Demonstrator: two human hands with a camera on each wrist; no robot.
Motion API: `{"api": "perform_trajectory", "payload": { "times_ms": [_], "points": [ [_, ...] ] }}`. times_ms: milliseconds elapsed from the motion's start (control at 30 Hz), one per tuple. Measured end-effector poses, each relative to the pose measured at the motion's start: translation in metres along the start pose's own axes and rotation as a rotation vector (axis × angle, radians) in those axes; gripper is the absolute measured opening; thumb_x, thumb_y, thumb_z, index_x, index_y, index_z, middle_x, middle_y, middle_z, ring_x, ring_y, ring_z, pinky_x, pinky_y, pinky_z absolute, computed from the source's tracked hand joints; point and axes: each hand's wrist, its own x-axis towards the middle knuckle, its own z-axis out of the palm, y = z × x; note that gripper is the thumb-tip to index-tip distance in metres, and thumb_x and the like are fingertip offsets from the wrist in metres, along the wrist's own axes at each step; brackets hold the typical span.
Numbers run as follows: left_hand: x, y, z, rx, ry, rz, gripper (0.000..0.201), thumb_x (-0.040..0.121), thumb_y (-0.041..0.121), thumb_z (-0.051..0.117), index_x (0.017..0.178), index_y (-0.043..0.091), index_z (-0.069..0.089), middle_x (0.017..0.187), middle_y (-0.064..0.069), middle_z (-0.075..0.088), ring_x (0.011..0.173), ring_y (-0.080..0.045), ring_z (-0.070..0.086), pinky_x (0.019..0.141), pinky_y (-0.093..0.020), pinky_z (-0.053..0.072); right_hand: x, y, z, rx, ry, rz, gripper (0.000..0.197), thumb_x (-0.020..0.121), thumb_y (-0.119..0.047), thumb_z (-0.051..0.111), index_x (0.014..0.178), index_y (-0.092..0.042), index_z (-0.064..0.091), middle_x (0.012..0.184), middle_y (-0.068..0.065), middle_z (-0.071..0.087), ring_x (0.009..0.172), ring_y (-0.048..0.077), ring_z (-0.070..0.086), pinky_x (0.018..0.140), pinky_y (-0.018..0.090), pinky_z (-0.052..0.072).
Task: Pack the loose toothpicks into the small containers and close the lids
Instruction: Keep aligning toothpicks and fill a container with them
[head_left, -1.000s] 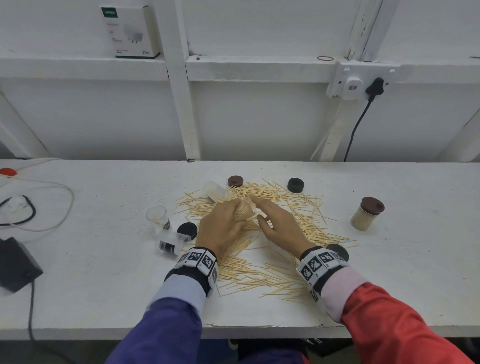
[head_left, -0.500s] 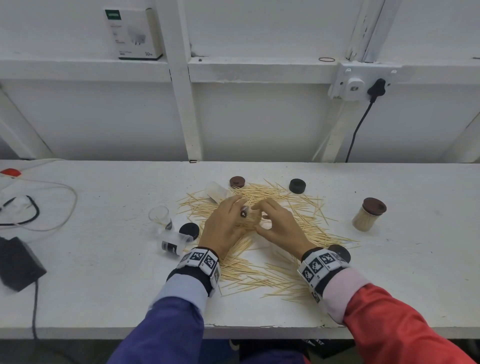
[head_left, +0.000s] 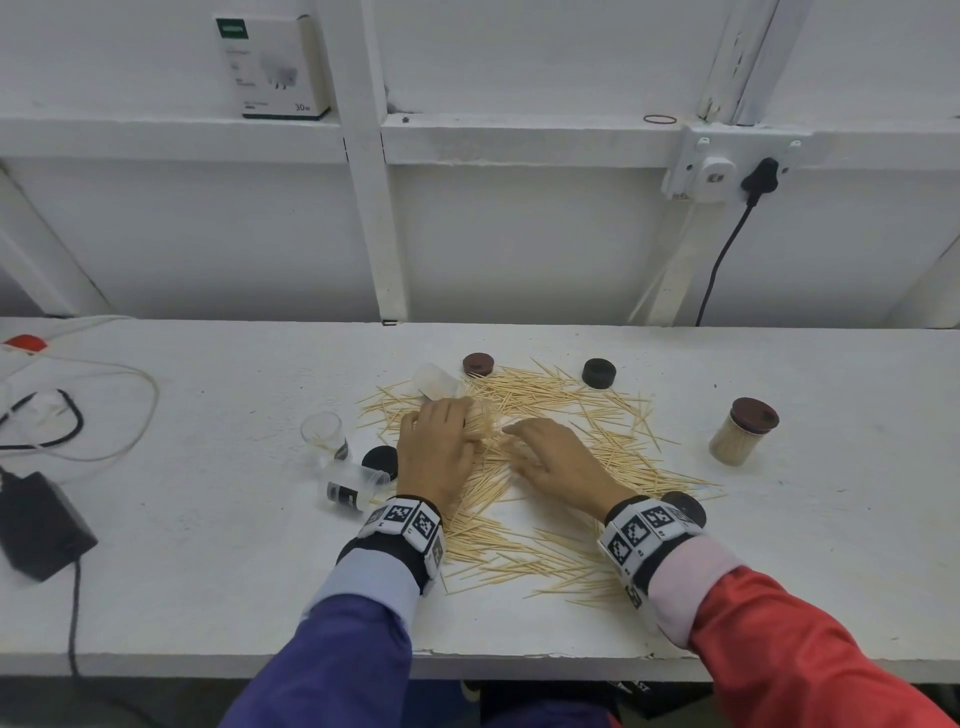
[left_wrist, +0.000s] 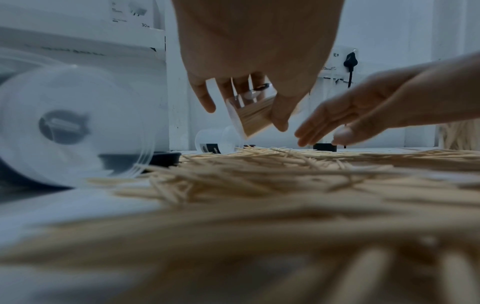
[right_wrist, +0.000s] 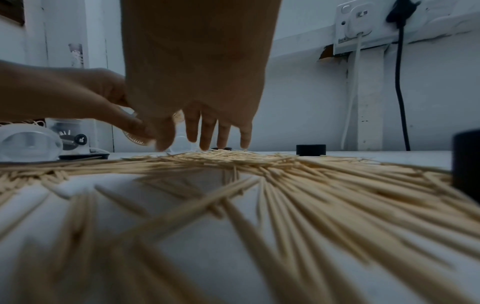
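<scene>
Loose toothpicks (head_left: 550, 400) lie scattered over the white table (head_left: 208, 571). My left hand (head_left: 441, 441) grips a small clear container (head_left: 482, 422) packed with toothpicks and holds it tilted just above the pile; the left wrist view shows the container (left_wrist: 255, 117) between thumb and fingers. My right hand (head_left: 550, 457) hovers open beside it, straight fingers (right_wrist: 207, 133) pointing down at the pile and holding nothing. The container's mouth is hidden by my fingers.
An empty clear container (head_left: 322, 434) stands at the left, another (head_left: 353, 488) lies beside a black lid (head_left: 380, 461), a third (head_left: 435, 379) lies at the back. Brown lid (head_left: 478, 364), black lids (head_left: 599, 372) (head_left: 683, 506). A closed full container (head_left: 743, 436) stands right. Cables and adapter (head_left: 36, 525) lie left.
Both hands were together at the container. The right hand has drawn away to the right and straightened its fingers over the pile. The left hand still holds the container.
</scene>
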Motion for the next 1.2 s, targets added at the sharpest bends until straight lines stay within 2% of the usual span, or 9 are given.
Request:
{"api": "perform_trajectory", "payload": {
  "times_ms": [67,133,233,300,433,500,700,1033,1200],
  "points": [
    [0.000,-0.001,0.001,0.018,0.008,-0.008,0.048,0.074,0.018,0.074,0.120,0.014,0.060,0.111,-0.002,0.065,0.104,-0.027,0.060,0.087,-0.043,0.045,0.002,0.001,0.005,-0.068,-0.162,-0.011,0.061,0.093,-0.046,0.056,0.145,-0.019,0.039,0.149,0.000,0.040,0.140,0.018,0.028,0.117,0.045,0.018],
    [0.000,-0.001,0.001,0.029,-0.001,-0.011,0.048,0.075,0.019,0.074,0.121,0.014,0.060,0.111,-0.003,0.065,0.105,-0.027,0.059,0.088,-0.043,0.044,0.002,0.002,0.007,-0.061,-0.217,-0.035,0.060,0.091,-0.047,0.059,0.144,-0.022,0.044,0.149,-0.003,0.040,0.140,0.017,0.029,0.116,0.043,0.018],
    [0.001,0.000,0.000,0.032,-0.039,-0.023,0.047,0.080,0.022,0.069,0.125,0.014,0.058,0.116,-0.004,0.063,0.110,-0.027,0.057,0.093,-0.043,0.040,0.003,0.002,0.004,-0.057,-0.101,-0.115,0.037,0.090,-0.029,0.065,0.125,-0.018,0.063,0.123,0.000,0.063,0.115,0.021,0.053,0.100,0.043,0.039],
    [0.001,0.001,-0.001,0.034,-0.061,-0.030,0.047,0.082,0.022,0.066,0.127,0.015,0.056,0.119,-0.003,0.062,0.113,-0.026,0.055,0.095,-0.043,0.038,0.003,0.000,0.000,-0.077,-0.042,-0.095,0.027,0.090,-0.023,0.064,0.115,-0.016,0.066,0.110,0.000,0.067,0.104,0.021,0.057,0.094,0.041,0.042],
    [0.000,0.001,-0.003,0.036,-0.087,-0.040,0.049,0.085,0.024,0.063,0.132,0.016,0.052,0.125,-0.002,0.059,0.119,-0.024,0.051,0.099,-0.041,0.034,0.002,-0.003,-0.001,-0.166,-0.057,0.003,0.046,0.090,-0.040,0.063,0.129,-0.016,0.055,0.119,-0.001,0.059,0.112,0.019,0.050,0.091,0.032,0.034],
    [0.000,0.002,-0.003,0.038,-0.092,-0.044,0.049,0.088,0.027,0.062,0.134,0.017,0.050,0.128,-0.001,0.057,0.122,-0.023,0.048,0.101,-0.039,0.032,0.002,-0.003,0.000,-0.175,-0.086,0.043,0.049,0.090,-0.046,0.061,0.128,-0.015,0.057,0.117,0.001,0.055,0.110,0.020,0.047,0.084,0.031,0.031],
    [0.001,0.001,-0.003,0.051,-0.122,-0.054,0.052,0.088,0.027,0.060,0.138,0.019,0.046,0.133,0.000,0.053,0.125,-0.021,0.044,0.103,-0.038,0.030,0.002,-0.001,-0.001,-0.230,0.002,0.038,0.022,0.094,-0.029,0.058,0.104,-0.015,0.071,0.100,-0.001,0.061,0.098,0.020,0.050,0.072,0.027,0.022],
    [0.000,0.002,-0.005,0.056,-0.045,-0.087,0.049,0.081,0.018,0.069,0.128,0.014,0.056,0.122,-0.005,0.061,0.116,-0.027,0.053,0.095,-0.043,0.040,-0.001,-0.003,-0.004,-0.239,0.135,0.068,0.018,0.094,-0.022,0.057,0.094,-0.012,0.072,0.092,0.001,0.065,0.091,0.022,0.055,0.071,0.031,0.033],
    [0.000,0.001,-0.005,0.093,-0.009,-0.132,0.049,0.081,0.017,0.070,0.128,0.014,0.056,0.122,-0.005,0.060,0.116,-0.027,0.053,0.095,-0.045,0.039,-0.001,-0.006,-0.008,-0.192,0.253,0.210,0.017,0.093,-0.019,0.054,0.086,-0.011,0.067,0.075,0.002,0.067,0.068,0.025,0.060,0.060,0.028,0.033]
  ]
}}
